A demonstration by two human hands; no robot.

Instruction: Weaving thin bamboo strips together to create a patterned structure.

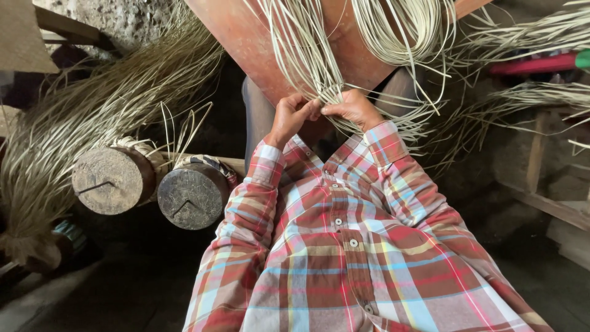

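— What are the hands doing?
— My left hand [290,118] and right hand [351,109] both pinch the pale cane strips [319,67] draping over the reddish board [258,43], fingers closed, keeping strands bunched together.
— Anything nearby?
— Two round wooden blocks [193,195], leftward.

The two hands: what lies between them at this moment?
In the head view, a bunch of pale cane strips runs between the left hand and the right hand; both pinch it, fingertips almost meeting in front of the reddish board.
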